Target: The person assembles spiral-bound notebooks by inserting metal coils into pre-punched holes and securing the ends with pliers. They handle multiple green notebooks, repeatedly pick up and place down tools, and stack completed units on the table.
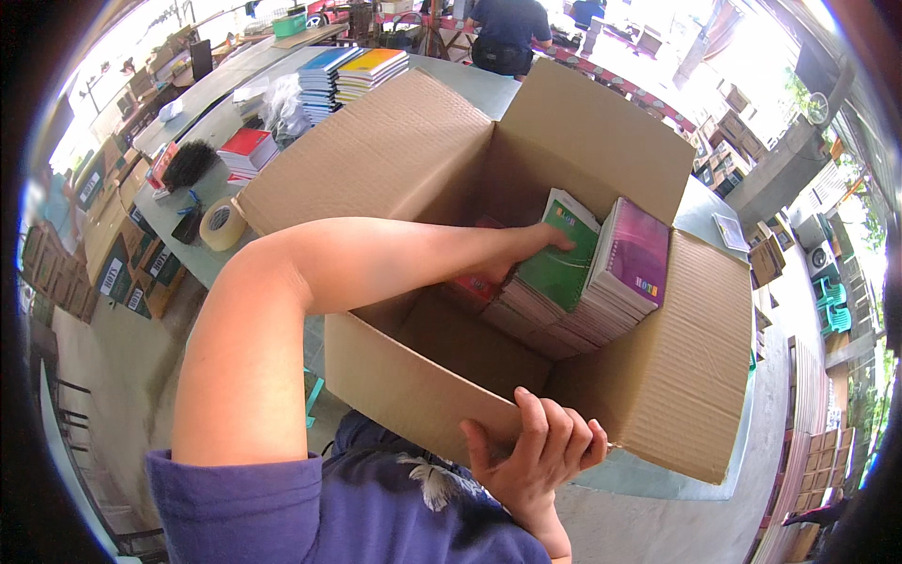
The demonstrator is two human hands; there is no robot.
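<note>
Left hand (526, 246) reached into the cardboard box (404, 160) at frame centre, grip closed on the green notebook (562, 263) atop the leaning stack (573, 310), while right hand (536, 451) clamped the near wall; best kept braced, notebooks seated flush.

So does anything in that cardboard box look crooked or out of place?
Mildly: the notebooks in the cardboard box lean at a slant rather than lying flat, with the left hand on the green one. Nothing looks damaged or spilled.
</note>
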